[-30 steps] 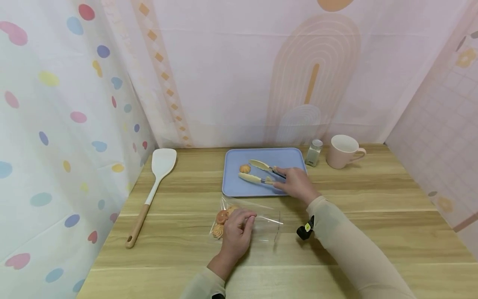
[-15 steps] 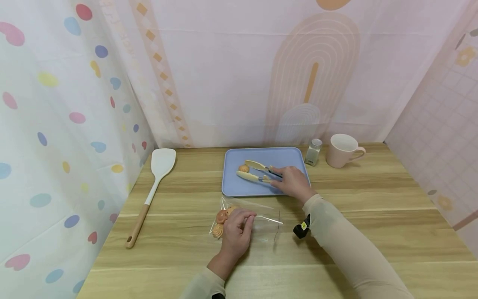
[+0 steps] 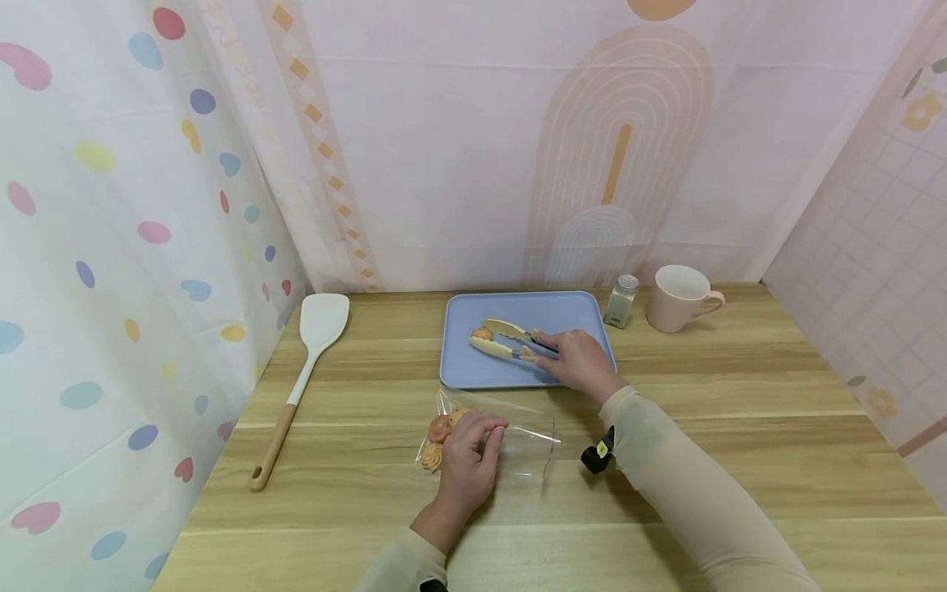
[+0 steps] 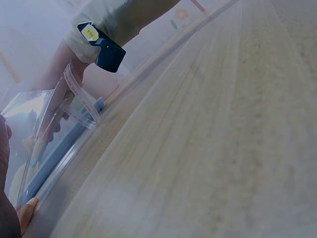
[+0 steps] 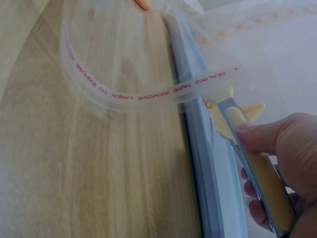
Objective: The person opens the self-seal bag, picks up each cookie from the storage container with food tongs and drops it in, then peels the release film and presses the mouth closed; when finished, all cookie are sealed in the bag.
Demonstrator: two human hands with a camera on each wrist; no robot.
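In the head view my right hand (image 3: 584, 362) grips tongs (image 3: 494, 349) over the blue tray (image 3: 459, 374). Between the two cream tips of the tongs sits a small cookie (image 3: 482, 333). In front of the tray, my left hand (image 3: 469, 464) pinches the upper side of a clear bag (image 3: 528, 452) that holds several cookies (image 3: 440, 428) at its left end. The right wrist view shows the bag's mouth standing open, with red print on its sealing strip (image 5: 148, 96), and my thumb lying along the tongs (image 5: 257, 173).
A white spatula (image 3: 320, 321) with a wooden handle lies at the left of the table. Behind the tray's right side stand a small glass shaker (image 3: 621, 302) and a pink mug (image 3: 672, 302). Curtains hang behind and at both sides.
My right hand and the tongs have shifted slightly left, and the tips stand closer together around the cookie. My left hand and the bag have not moved.
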